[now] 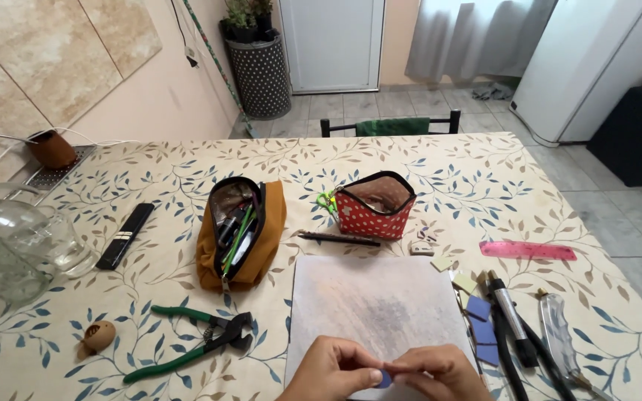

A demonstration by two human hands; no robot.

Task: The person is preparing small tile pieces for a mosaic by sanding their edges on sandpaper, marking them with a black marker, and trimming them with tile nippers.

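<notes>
Left hand (331,371) and right hand (436,375), fingers apparently pinching 1 small blue piece (384,379) over the grey board (377,304) at the surface's near edge.

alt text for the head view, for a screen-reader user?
Left hand and right hand pinch a small blue piece over a grey board on a leaf-patterned table; green pliers and two open pouches lie beyond.

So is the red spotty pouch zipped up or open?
Open. The red pouch stands upright with its top gaping wide, and you can see brownish lining inside.
</notes>
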